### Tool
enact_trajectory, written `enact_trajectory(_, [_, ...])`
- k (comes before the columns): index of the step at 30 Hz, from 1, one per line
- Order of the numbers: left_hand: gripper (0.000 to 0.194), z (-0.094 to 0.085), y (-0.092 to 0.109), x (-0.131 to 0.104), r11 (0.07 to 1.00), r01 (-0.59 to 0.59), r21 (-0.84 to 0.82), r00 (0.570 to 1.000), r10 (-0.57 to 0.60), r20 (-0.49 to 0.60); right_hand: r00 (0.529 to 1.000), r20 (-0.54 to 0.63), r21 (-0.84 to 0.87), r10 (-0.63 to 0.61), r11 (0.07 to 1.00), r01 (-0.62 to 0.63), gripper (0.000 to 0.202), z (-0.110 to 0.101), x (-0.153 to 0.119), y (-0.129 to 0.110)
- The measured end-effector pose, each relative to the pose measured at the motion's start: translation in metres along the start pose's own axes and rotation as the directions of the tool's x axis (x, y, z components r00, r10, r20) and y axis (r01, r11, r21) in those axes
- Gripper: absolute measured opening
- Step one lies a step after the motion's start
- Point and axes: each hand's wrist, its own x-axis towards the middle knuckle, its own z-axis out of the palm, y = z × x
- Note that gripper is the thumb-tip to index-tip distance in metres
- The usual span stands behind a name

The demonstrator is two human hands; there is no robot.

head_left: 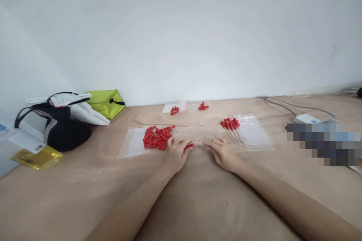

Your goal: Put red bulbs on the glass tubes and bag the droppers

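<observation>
Bags (167, 108) at back with red bulbs (174, 110); left hand (175, 155) pinches single bulb (189, 145), right hand (223, 154) thin tube (198, 143).

Red bulbs (155, 138): rubber-like, smooth, low sheen. Slender clear tubes (198, 132): transparent, smooth — glass or plastic indeterminate. Flat clear bags (256, 133): thin plastic film, glossy. Lime-green box-shaped bag (106, 101): smooth, slight sheen. Brown tabletop (195, 203): smooth, soft sheen — base material indeterminate.
</observation>
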Motion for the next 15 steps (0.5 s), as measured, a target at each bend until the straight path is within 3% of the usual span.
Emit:
enact_trajectory(12, [0.014,-0.0022,-0.0005,-0.002,0.998,-0.057,-0.021,0.998,0.057,-0.028,0.999,0.053,0.05,-0.012,0.999,0.009,0.029,-0.001,-0.0004,-0.0049])
enact_trajectory(15, [0.015,-0.0047,0.0,-0.0018,0.992,-0.111,-0.052,0.994,0.112,0.007,0.996,0.085,0.064,-0.04,0.997,0.035,0.029,-0.0045,-0.0002,-0.0022])
